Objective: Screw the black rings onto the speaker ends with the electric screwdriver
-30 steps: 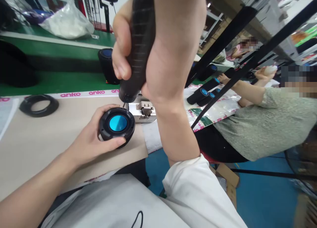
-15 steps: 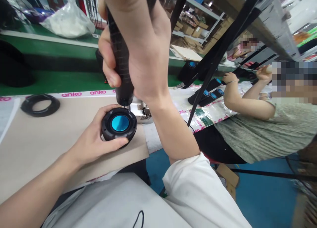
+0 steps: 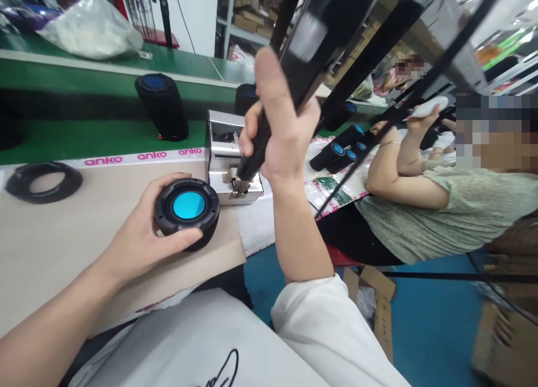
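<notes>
My left hand (image 3: 145, 230) is wrapped round a black cylindrical speaker (image 3: 202, 227) that stands on the bench, thumb at the near side and fingers at the far side. Its round end faces up, with a shiny blue disc in the middle and a black rim with screw holes. In my right hand (image 3: 283, 129) is a black electric screwdriver (image 3: 313, 45), held at a slant. The screwdriver's lower end is at the front of a silver screw feeder (image 3: 214, 176), right of the speaker; its bit is hard to make out there.
A black ring (image 3: 69, 184) lies on the beige bench mat (image 3: 105, 202) at the left. Another black speaker (image 3: 162, 109) stands on the green surface behind. At the right, a co-worker (image 3: 420, 207) sits near several blue-ended speakers (image 3: 334, 156). Cardboard boxes (image 3: 382, 303) lie on the floor.
My right hand has lifted the screwdriver off the speaker's rim and carried it right to the screw feeder, tilting it. My left hand still holds the speaker.
</notes>
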Motion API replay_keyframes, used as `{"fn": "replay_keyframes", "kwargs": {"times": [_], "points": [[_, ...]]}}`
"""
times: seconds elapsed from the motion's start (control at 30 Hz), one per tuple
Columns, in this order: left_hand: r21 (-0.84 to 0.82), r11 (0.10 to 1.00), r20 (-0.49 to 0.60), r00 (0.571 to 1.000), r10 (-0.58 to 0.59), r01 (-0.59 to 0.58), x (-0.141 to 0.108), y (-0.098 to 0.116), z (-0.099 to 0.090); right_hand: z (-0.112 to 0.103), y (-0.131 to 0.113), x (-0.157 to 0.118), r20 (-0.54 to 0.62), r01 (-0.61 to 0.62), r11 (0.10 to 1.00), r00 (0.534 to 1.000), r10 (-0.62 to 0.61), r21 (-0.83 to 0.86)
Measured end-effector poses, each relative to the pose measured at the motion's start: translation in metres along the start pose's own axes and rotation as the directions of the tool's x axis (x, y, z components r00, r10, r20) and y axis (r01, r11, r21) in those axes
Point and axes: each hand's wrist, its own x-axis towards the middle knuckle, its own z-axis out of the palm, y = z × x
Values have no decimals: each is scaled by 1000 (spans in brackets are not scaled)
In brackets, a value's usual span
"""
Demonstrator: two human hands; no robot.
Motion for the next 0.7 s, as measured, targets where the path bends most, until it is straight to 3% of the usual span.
{"fn": "replay_keyframes", "kwargs": {"times": [0.17,0.3,0.4,0.47,0.57,0.6,0.63,0.7], "points": [[7,999,-33,998,48,-48,2,-2,0,-1,36,-10,-119,-65,998,991,68,26],[2,997,-20,997,73,-73,5,-4,0,-3,41,-12,-81,-82,992,993,90,96],[-8,998,-16,998,61,-61,6,-8,-1,-9,37,-18,-24,-184,974,982,188,132],[-20,999,-16,999,48,-48,6,-10,-2,-11,23,-22,-36,-176,971,982,184,163],[-51,998,-13,999,40,-40,8,-10,-2,-5,-18,-22,-48,21,980,999,-12,197],[-63,997,-9,999,37,-37,9,-10,-2,0,-34,-19,10,44,980,999,-47,194],[-72,997,-3,999,33,-33,10,-9,-2,7,-49,-15,85,1,983,996,-17,185],[-82,996,12,1000,26,-25,11,-8,-1,23,-71,0,120,-117,983,988,100,141]]}}
